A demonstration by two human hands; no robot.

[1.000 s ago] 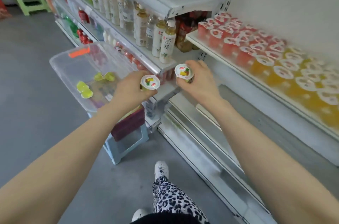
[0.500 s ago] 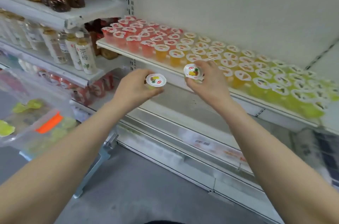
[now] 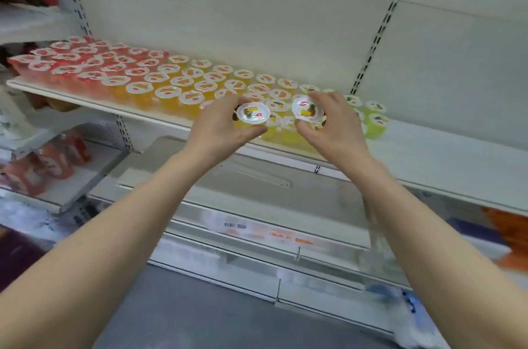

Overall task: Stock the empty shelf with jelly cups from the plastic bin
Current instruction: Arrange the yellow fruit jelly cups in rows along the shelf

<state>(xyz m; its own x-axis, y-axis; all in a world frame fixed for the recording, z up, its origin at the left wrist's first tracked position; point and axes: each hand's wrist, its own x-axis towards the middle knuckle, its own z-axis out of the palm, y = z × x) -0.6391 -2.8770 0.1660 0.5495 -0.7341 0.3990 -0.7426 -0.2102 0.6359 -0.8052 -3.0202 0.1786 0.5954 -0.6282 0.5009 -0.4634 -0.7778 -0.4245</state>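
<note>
My left hand (image 3: pixel 220 127) grips a jelly cup (image 3: pixel 253 113) with a white foil lid. My right hand (image 3: pixel 333 125) grips a second jelly cup (image 3: pixel 307 110) of the same kind. Both cups hover side by side just in front of the white shelf (image 3: pixel 445 148). Rows of jelly cups fill the shelf: red ones (image 3: pixel 71 62) at the left, orange ones (image 3: pixel 183 82) in the middle, yellow-green ones (image 3: pixel 374 120) behind my right hand. The shelf's right part is bare. The plastic bin is out of view.
A lower shelf (image 3: pixel 285 197) juts out under my forearms. Red packages (image 3: pixel 48 165) sit on a shelf at lower left. The back panel (image 3: pixel 257 19) rises behind the cups, with slotted uprights (image 3: pixel 383 22). Grey floor (image 3: pixel 200 314) lies below.
My view has swung right from the bin and the bottle shelves to the jelly shelf. Both hands, each still holding its cup, have moved up close to the yellow-green cups.
</note>
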